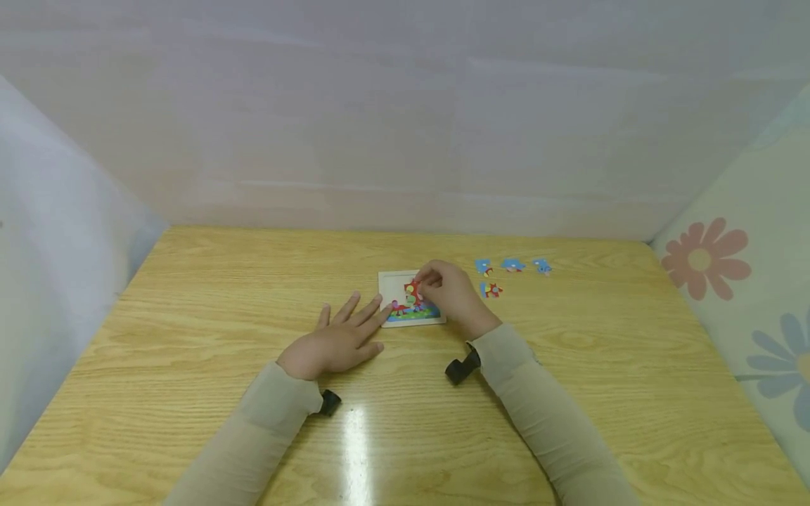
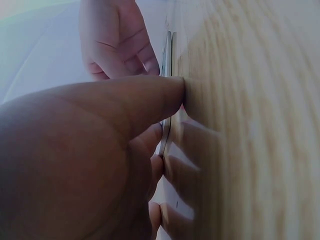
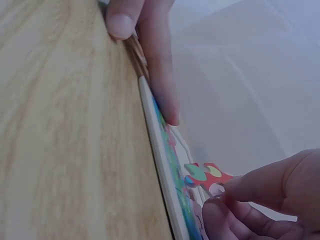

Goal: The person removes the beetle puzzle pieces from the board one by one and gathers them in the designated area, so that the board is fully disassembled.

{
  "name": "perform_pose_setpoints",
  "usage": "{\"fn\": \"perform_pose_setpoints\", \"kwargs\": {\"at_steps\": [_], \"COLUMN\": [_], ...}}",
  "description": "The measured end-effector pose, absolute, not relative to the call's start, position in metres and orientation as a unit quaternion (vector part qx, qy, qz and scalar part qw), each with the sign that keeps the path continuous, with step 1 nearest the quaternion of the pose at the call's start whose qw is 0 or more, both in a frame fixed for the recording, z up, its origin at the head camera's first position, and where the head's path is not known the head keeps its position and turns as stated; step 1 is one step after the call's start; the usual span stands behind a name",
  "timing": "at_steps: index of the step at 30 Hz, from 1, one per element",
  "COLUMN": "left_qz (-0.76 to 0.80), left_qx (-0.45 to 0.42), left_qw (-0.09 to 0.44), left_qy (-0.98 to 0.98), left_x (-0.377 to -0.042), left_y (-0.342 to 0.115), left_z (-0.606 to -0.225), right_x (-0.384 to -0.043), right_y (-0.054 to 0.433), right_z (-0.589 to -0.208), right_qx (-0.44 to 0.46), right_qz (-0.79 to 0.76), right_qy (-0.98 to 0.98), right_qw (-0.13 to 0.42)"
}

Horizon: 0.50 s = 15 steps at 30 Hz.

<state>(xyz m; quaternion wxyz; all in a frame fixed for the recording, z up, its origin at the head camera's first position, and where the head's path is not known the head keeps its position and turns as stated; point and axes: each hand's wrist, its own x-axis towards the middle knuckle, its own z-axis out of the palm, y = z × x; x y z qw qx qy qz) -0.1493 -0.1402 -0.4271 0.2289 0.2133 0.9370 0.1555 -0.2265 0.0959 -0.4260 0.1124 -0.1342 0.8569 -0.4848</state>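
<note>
A white-framed puzzle board [image 1: 394, 280] lies on the table, its lower part filled with a green, blue and red picture. My right hand [image 1: 451, 295] pinches a red puzzle piece [image 3: 213, 173] with green and yellow spots between thumb and fingertips, held tilted close over the board. With fingers spread, my left hand [image 1: 342, 342] rests at the board's left side; its index fingertip reaches over the lower left corner of the frame. In the left wrist view, the left thumb [image 2: 150, 97] touches the wood and the board appears edge-on behind it.
Right of the board lie several loose pieces: a blue one [image 1: 484, 266], another blue one [image 1: 513, 265], a blue one farther right [image 1: 542, 266], and a red and blue one [image 1: 491, 289]. Pale walls enclose the wooden table [image 1: 253, 267] at the back and sides.
</note>
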Motion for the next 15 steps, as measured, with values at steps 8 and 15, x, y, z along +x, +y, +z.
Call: {"fn": "perform_pose_setpoints", "kwargs": {"at_steps": [8,15], "left_qz": [0.156,0.154], "left_qx": [0.214,0.213], "left_qw": [0.228,0.228], "left_qy": [0.937,0.938], "left_x": [-0.146,-0.144], "left_y": [-0.139,-0.138], "left_z": [-0.424,-0.42], "right_x": [-0.231,-0.236], "right_y": [0.103,0.112], "right_z": [-0.425,-0.418], "right_qx": [-0.119,-0.107], "right_qz": [-0.512,-0.511], "right_qy": [0.844,0.847], "right_qw": [0.11,0.104]}}
